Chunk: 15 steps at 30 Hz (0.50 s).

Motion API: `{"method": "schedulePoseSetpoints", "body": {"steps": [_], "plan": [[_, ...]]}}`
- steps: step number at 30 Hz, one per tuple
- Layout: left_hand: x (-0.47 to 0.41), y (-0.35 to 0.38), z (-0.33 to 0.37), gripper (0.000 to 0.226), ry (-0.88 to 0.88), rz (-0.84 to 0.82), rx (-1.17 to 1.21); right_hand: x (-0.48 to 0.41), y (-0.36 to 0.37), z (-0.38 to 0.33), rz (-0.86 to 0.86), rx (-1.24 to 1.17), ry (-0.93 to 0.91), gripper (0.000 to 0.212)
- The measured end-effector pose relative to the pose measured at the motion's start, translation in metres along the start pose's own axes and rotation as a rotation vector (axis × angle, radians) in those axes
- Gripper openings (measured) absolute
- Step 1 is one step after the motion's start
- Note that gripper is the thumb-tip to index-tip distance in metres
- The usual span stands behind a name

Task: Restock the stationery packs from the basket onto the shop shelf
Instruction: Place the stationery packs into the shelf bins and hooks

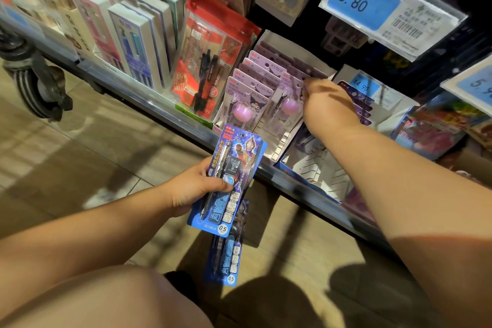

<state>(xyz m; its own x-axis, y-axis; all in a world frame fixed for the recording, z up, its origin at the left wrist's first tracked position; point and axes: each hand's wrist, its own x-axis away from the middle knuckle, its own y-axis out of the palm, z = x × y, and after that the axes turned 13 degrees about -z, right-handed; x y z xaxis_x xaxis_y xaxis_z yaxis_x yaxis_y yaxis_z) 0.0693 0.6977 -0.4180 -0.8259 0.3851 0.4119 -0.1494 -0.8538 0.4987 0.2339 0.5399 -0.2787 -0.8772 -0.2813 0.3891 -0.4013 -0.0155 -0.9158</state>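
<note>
The shop shelf (138, 91) carries a white display box (286, 138) of purple Kuromi packs (255, 93). Below its edge, the left hand (202, 184) grips several blue pen packs (234, 176). The right hand (327, 104) reaches among the purple ones, fingertips at a pack's top, its grip unclear.

pencil packs (229, 181) — blue | Kuromi packs (253, 93) — lilac, pink | pen pack (210, 61) red, seemingly patterned
</note>
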Motion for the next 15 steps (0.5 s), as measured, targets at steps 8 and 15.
{"method": "schedulePoseSetpoints", "body": {"steps": [8, 15], "plan": [[0.000, 0.013, 0.006, 0.025, 0.055, -0.148, 0.117, 0.033, 0.030, 0.006, 0.251, -0.207, -0.278, 0.024], [-0.009, 0.027, 0.006, 0.062, 0.046, -0.257, 0.238, 0.037, 0.062, 0.025, -0.349, -0.737, -0.024, 0.030]]}}
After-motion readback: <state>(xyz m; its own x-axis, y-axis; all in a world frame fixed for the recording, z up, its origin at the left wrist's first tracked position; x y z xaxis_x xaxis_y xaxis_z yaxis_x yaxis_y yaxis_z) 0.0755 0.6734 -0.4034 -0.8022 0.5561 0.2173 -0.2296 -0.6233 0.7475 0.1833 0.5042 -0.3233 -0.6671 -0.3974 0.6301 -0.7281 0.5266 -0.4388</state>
